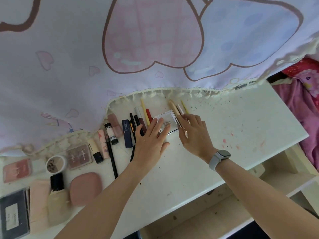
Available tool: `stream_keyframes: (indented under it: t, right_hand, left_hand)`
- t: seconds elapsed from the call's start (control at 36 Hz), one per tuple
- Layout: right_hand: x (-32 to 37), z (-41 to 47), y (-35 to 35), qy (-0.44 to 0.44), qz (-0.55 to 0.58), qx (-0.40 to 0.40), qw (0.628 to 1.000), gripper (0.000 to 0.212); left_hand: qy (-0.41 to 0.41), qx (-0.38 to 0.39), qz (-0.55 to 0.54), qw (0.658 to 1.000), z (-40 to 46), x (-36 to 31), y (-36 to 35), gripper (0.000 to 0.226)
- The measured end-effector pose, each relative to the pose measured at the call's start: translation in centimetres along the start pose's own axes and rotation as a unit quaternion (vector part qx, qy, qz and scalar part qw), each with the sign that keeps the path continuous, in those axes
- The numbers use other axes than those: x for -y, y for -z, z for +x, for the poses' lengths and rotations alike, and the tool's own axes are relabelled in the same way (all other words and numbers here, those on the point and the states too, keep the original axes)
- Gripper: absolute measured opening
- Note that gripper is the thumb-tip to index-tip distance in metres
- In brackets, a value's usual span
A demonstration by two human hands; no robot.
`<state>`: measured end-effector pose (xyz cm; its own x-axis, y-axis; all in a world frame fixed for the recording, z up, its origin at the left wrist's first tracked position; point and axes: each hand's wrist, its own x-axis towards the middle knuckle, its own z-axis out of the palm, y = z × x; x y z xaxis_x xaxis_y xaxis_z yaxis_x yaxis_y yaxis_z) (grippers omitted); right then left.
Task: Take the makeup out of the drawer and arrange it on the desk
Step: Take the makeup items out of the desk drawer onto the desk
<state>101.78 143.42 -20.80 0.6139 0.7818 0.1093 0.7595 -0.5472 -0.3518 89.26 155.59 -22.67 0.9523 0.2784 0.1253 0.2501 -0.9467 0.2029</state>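
A large pale cloth printed with pink and blue hearts (138, 49) hangs across the whole 12 o'clock half of the view, its tasselled cream hem lying on the back of the white desk top (224, 135). At 5 o'clock below the desk edge, a pale wooden drawer (198, 213) stands pulled out.

The makeup lies in a loose row from 9 o'clock toward the centre. At 8 o'clock sits a black rectangular palette box (14, 213), with a dusty-pink rounded sponge case (85, 188) and a black-capped beige foundation bottle (57, 195) just beside it. Toward 9 o'clock lie a pink blush compact (17, 169), a round white contour pot (56, 163) and a brown clear-lidded eyeshadow palette (79, 156). Lipsticks, a navy slim box (127, 133) and a long black pencil (112, 157) fan out toward the centre.

Near the centre, the left hand (150, 135) rests flat, fingers straight, on a white square mirrored compact (168, 121), covering part of a red pencil (148, 114) and dark pens. The right hand (193, 133), with a grey smartwatch (220, 158) on its wrist, touches the compact's 3 o'clock edge; its fingers curl over a rose-gold slim tube (183, 128), though I cannot tell whether they pinch it. A beige thick stick (172, 105) and thin yellow pencils lie at the compact's 12 o'clock side.
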Motion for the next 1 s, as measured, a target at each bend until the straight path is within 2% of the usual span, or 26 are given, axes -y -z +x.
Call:
stream_keyframes:
  t: [0.28,0.44,0.58,0.69,0.86,1.0]
  right_hand:
    - [0.8,-3.4,2.0,-0.040,0.079,-0.066,0.994,0.033]
    - [1.1,-10.9,2.9,-0.122,0.122,-0.133,0.976,0.032]
    - [0.2,-18.9,2.4,-0.248,0.149,-0.151,0.945,0.029]
    - [-1.4,-23.7,1.3,-0.317,0.129,-0.130,0.931,0.030]
    - [-4.5,-27.1,-0.1,-0.373,0.041,-0.094,0.922,0.031]
    - [-6.8,-27.4,-0.9,-0.349,-0.024,-0.101,0.931,0.025]
  left_hand:
    - [0.017,-0.002,-0.059,0.998,-0.6,-2.4,1.6,0.042]
    - [-0.043,-0.025,-0.135,0.990,-4.6,-7.2,2.7,0.031]
    - [-0.120,0.037,-0.215,0.969,-8.6,-11.6,2.3,0.028]
    - [-0.150,0.113,-0.252,0.949,-10.8,-14.5,0.7,0.025]
    - [-0.153,0.219,-0.211,0.940,-11.0,-17.7,-4.1,0.036]
    - [-0.156,0.288,-0.026,0.945,-9.4,-20.0,-8.9,0.059]
